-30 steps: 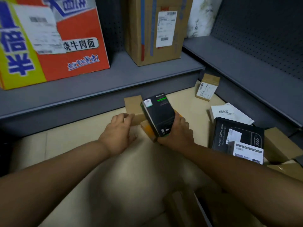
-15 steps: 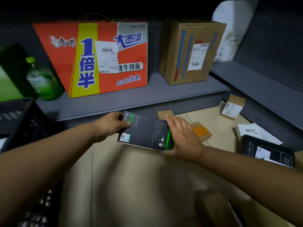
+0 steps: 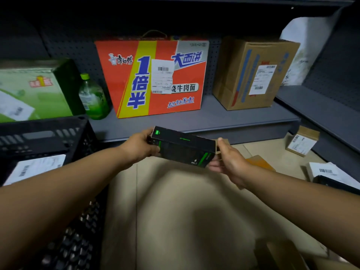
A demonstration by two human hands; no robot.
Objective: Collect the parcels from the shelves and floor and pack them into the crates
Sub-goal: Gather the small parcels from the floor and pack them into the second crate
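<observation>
A flat black box with green stripes [image 3: 182, 148] hangs above the floor, held level at both ends. My left hand [image 3: 139, 146] grips its left end and my right hand [image 3: 228, 162] grips its right end. A black plastic crate [image 3: 48, 137] stands at the left with a white labelled parcel [image 3: 35, 168] inside. On the grey shelf [image 3: 194, 121] behind stand an orange noodle carton [image 3: 155, 76] and a brown cardboard box [image 3: 253, 73]. A small orange parcel [image 3: 261, 162] lies on the floor just behind my right hand.
A green carton [image 3: 33, 90] and a green bottle [image 3: 93, 98] sit on the shelf's left. A small brown labelled box [image 3: 302, 141] and a white labelled parcel [image 3: 329, 172] lie on the beige floor at the right. A second shelf [image 3: 321, 114] runs along the right side.
The black box was lifted off the floor parcels, turned flat and carried left toward the crate. My left hand took hold of its left end. The view rose and swung left.
</observation>
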